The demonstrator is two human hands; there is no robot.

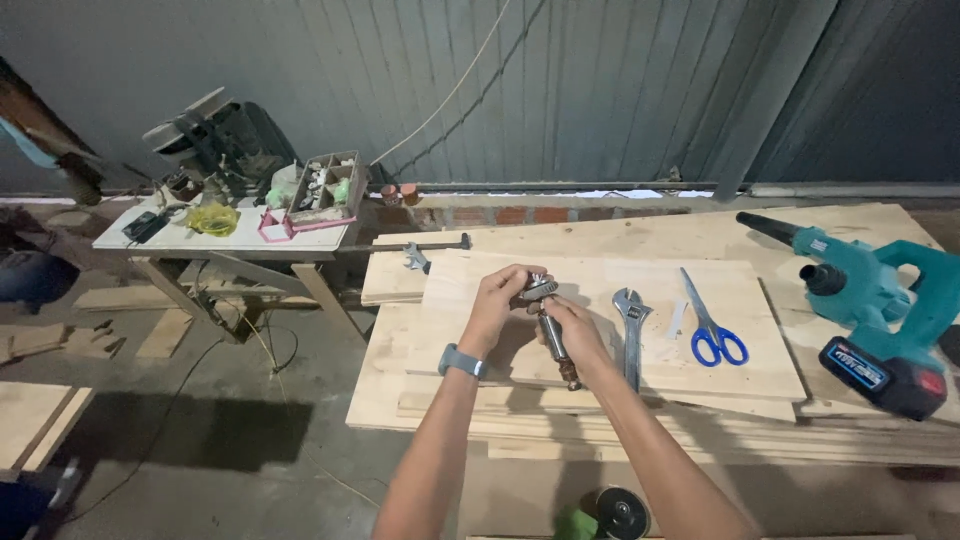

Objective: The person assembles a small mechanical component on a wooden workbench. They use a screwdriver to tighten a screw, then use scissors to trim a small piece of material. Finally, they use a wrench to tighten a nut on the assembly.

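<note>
Stacked pale wood boards [600, 395] served as bench. On top board lay adjustable wrench [631, 335], blue-handled scissors [712, 325] just right of it, teal cordless blower [868, 310] at right end, bar clamp [415, 250] at back left edge.

the person is showing two bare forearms with no sleeves, and is wearing a grey-blue wristwatch [462, 361] on the left wrist.

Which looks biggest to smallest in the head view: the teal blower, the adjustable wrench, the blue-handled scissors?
1. Teal cordless blower, clearly largest, though it also lies nearer the frame edge.
2 and 3. Adjustable wrench and blue-handled scissors: they look about equal in length, side by side on the wooden board, so I won't rank them.
</note>
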